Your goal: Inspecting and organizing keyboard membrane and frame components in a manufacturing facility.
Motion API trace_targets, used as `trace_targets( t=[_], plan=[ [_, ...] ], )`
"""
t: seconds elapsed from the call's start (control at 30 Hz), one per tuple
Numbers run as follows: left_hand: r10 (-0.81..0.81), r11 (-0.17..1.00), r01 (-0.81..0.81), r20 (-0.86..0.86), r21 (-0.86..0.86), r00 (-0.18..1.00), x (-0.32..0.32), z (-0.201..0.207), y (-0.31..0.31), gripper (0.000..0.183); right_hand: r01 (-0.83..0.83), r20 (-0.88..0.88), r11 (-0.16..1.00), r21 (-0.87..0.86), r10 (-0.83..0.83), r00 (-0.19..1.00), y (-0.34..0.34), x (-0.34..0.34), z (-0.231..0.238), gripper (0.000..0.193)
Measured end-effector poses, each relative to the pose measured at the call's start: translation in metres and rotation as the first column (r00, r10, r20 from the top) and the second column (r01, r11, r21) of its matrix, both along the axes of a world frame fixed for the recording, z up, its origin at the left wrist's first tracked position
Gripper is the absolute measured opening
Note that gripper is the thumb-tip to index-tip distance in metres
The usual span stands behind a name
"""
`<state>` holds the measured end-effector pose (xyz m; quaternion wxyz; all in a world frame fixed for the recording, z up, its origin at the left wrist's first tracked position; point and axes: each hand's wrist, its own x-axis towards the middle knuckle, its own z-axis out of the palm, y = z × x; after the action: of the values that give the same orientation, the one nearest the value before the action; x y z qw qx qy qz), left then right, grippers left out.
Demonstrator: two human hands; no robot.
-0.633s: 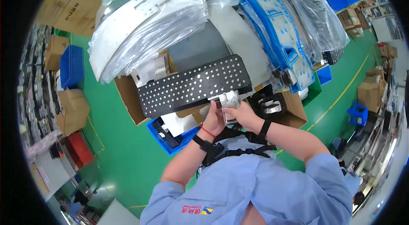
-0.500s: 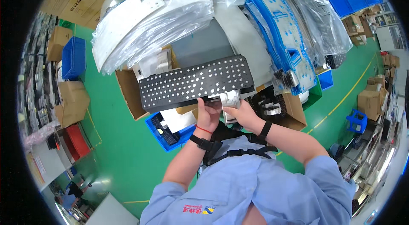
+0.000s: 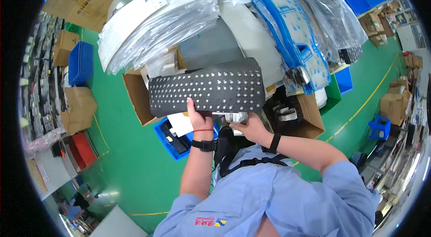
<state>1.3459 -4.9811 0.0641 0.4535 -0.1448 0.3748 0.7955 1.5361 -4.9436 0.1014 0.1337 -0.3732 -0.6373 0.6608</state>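
A long black panel (image 3: 206,89) dotted with rows of small silvery spots is held above the table's near edge. My left hand (image 3: 200,121) grips its near edge, thumb on the top face and fingers hidden underneath. Below the right part of that edge, my right hand (image 3: 256,130) is closed around a shiny silvery-white piece (image 3: 236,117), perhaps a roll. The panel partly covers this piece, so its exact kind cannot be made out.
Cardboard boxes (image 3: 310,107) stand on both sides of the panel. A blue tray (image 3: 167,143) with black parts sits lower left. Beyond lie plastic-wrapped white sheets (image 3: 157,21), a grey sheet (image 3: 208,44) and a blue-edged clear panel (image 3: 292,35). Another person (image 3: 74,210) is far off at lower left.
My left hand has slid left along the panel's near edge, its thumb now further onto the top face. The panel's tilt has changed, and my right hand has lowered slightly with the silvery piece.
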Motion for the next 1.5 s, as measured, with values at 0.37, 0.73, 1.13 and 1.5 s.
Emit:
trace_targets(
  t=[0.37, 0.73, 1.13, 1.5],
  plan=[
    [-0.027, 1.0, 0.024, -0.224, -0.018, 0.974, 0.07, 0.086, -0.072, 0.064, -0.347, -0.19, 0.912, -0.221, 0.308, 0.932, -0.03, 0.131, -0.019, 0.109],
    [-0.563, 0.826, 0.55, -0.14, -0.12, 0.814, 0.204, 0.096, -0.094, 0.066, 0.313, -0.452, 0.766, -0.561, -0.6, 0.66, -0.112, 0.274, -0.017, 0.144],
    [-0.911, 0.272, 0.925, 0.239, -0.265, 0.336, 0.318, -0.071, -0.053, 0.057, 0.82, 0.227, -0.011, -0.573, -0.963, 0.146, -0.232, 0.343, -0.09, 0.098],
    [-0.931, 0.247, 0.934, 0.202, -0.258, 0.303, 0.437, -0.258, 0.068, 0.048, 0.819, 0.232, -0.267, -0.508, -0.958, -0.169, -0.136, 0.424, -0.24, 0.091]
  ],
)
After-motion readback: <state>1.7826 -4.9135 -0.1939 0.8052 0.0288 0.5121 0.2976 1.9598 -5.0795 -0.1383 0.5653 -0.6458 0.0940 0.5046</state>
